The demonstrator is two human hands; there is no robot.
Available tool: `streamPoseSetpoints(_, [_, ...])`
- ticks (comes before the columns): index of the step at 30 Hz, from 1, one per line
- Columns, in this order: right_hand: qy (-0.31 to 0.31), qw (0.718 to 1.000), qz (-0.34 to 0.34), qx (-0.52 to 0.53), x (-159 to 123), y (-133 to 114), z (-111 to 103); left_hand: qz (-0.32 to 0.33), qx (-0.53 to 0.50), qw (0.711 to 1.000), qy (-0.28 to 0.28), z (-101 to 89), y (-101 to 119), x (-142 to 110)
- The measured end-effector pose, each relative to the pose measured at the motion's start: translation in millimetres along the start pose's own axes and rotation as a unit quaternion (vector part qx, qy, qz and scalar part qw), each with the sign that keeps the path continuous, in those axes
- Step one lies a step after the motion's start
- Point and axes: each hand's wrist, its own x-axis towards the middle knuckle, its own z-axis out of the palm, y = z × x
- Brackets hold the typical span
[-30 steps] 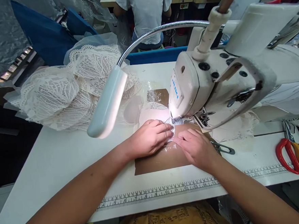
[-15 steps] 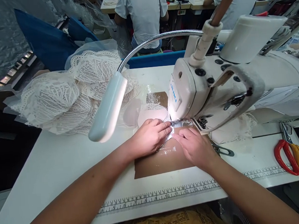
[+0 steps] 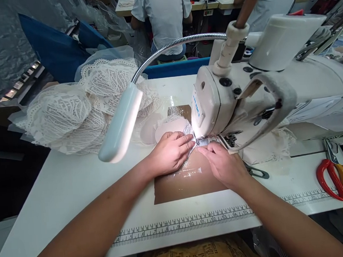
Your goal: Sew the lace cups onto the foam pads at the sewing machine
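A white lace piece (image 3: 188, 128) with a smooth pale oval cup (image 3: 171, 127) lies at the front of the white sewing machine (image 3: 206, 98), its edge running in by the needle area. My left hand (image 3: 171, 152) rests on this lace, fingers close together and gripping its edge just left of the presser foot. Right of it, my right hand (image 3: 225, 164) has its fingers curled, with thumb and forefinger pinched close to the presser foot. What lies between those fingertips is too small to make out. Beneath both hands is a brown taped sheet (image 3: 190, 186).
A heap of white lace pieces (image 3: 61, 112) sits at left, behind a lamp (image 3: 121, 124) on a bent metal neck. Scissors (image 3: 336, 179) with red and yellow handles lie at right. A printed ruler (image 3: 184, 225) follows the front edge. A person (image 3: 162, 19) sits beyond.
The lace has turned slightly by the machine, so more of its patterned edge and the oval cup shows. My left hand has shifted a little left and the right fingertips slightly up.
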Motion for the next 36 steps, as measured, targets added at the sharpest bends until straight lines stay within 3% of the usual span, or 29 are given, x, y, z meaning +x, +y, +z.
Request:
streamPoseSetpoints(7, [-0.028,0.998,0.025,0.041,-2.8,1.1,-3.8,-0.006,0.060,0.998,-0.001,-0.7,0.9,0.5])
streamPoseSetpoints(12, [-0.001,0.998,0.009,0.065,-6.1,3.6,-6.3,-0.075,0.093,0.991,-0.061,-18.3,15.4,-6.1])
streamPoseSetpoints(16, [0.017,0.998,0.003,0.064,-9.5,7.2,-6.5,-0.063,0.026,0.993,-0.100,-31.4,25.6,-13.5])
streamPoseSetpoints(22, [0.017,0.996,-0.020,0.082,-13.7,11.0,-5.8,-0.037,-0.010,0.998,-0.051,-19.3,28.2,-8.7])
streamPoseSetpoints(29, [-0.005,0.987,-0.086,0.135,-20.0,10.8,-12.1,-0.022,0.012,0.998,-0.057,-8.8,30.2,-6.6])
streamPoseSetpoints(36, [-0.010,0.990,-0.100,0.103,-21.3,7.2,-14.7,-0.023,0.008,0.998,-0.065,-9.5,27.6,-4.8])
